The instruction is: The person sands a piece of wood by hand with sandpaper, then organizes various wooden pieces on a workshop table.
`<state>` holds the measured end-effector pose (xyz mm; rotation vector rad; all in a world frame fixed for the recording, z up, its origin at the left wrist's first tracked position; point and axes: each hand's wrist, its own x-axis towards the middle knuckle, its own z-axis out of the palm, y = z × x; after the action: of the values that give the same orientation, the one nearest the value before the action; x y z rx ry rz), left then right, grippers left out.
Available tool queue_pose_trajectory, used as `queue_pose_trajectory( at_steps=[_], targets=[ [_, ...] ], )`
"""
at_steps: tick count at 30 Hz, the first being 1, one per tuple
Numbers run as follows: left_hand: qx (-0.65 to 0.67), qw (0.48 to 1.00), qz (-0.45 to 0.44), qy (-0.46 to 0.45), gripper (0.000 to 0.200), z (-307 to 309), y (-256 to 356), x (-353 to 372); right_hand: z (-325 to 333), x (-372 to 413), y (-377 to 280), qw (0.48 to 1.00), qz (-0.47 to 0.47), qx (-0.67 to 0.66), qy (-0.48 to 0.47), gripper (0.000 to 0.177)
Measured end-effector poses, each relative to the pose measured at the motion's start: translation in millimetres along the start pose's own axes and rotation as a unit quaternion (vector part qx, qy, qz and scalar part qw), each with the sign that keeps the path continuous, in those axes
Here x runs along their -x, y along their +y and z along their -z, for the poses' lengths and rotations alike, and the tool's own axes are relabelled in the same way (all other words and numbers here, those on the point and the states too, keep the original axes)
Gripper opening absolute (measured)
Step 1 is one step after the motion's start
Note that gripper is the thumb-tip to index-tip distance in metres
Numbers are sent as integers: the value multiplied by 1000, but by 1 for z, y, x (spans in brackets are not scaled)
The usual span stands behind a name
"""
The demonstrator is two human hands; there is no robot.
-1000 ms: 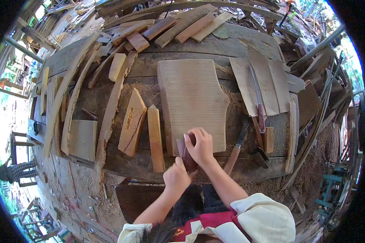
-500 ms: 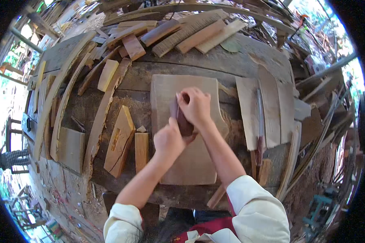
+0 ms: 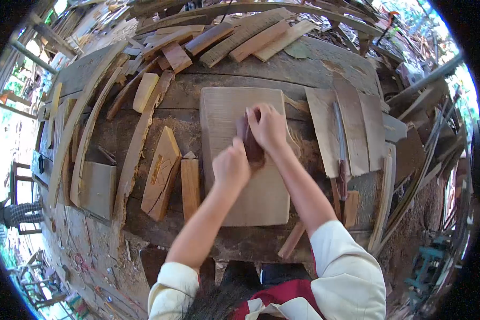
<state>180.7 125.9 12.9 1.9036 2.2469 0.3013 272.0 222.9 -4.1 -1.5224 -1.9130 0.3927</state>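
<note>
A dark reddish-brown block [image 3: 255, 153] lies on a smooth, pale brown wooden board [image 3: 250, 205], which rests flat on the workbench. Around the block's near left side, the fingers of my left hand [image 3: 231, 166] are closed. Farther up, my right hand [image 3: 268, 128] grips the block's far end from the right, its fingers curled. Parts of the block are covered by both hands, and its underside against the board is hidden. The board's right edge has a curved cut-in.
Left of the board stand a wooden block with a slot [image 3: 161, 173] and a shorter wood piece [image 3: 190, 184]. Long rough strips [image 3: 141, 133] lie beyond them. At right are thin brown sheets [image 3: 320, 128] and a long-bladed tool with a wooden handle [image 3: 343, 178]. Wood offcuts [image 3: 258, 40] line the back.
Both hands and the block have shifted slightly right and up in the view. The board and bench appear higher in the frame, as the camera has tilted. The grip stays the same.
</note>
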Motion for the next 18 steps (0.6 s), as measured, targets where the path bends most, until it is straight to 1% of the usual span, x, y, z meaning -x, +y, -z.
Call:
queue_pose_trajectory(
  at_steps=[2, 4, 5, 6, 7, 8, 10, 12, 13, 15, 16, 18],
  targets=[
    [76, 996, -9, -43, 29, 14, 11, 61, 24, 56, -6, 1000, -5, -2, -7, 20],
    [112, 991, -5, -70, 49, 23, 16, 111, 47, 109, -13, 1000, -5, -23, -3, 17],
    [99, 992, -14, -73, 55, 23, 16, 135, 56, 133, -16, 999, -29, -36, -19, 16],
    [86, 993, -25, -73, 60, 23, 14, 152, 62, 152, -19, 999, -29, -34, -15, 16],
    [87, 993, -28, -73, 60, 23, 12, 169, 67, 171, -21, 999, -31, -42, -10, 16],
    [90, 991, -33, -92, 60, 21, 11, 184, 71, 184, -22, 998, -33, -50, -5, 16],
    [95, 988, -42, -112, 60, 22, 12, 191, 76, 194, -27, 998, -35, -50, -2, 16],
    [132, 983, -17, -129, 59, 25, 13, 189, 77, 191, -27, 998, -38, -53, -2, 16],
    [132, 983, -17, -130, 59, 24, 14, 185, 76, 183, -24, 998, -24, -55, -12, 16],
    [111, 991, -30, -70, 58, 22, 17, 168, 70, 164, -19, 998, -13, -59, -24, 16],
    [111, 991, -29, -72, 58, 19, 19, 156, 66, 150, -16, 996, -9, -80, -26, 15],
    [90, 995, -23, -30, 56, 13, 24, 126, 57, 117, -6, 994, -6, -101, -31, 15]
  ],
)
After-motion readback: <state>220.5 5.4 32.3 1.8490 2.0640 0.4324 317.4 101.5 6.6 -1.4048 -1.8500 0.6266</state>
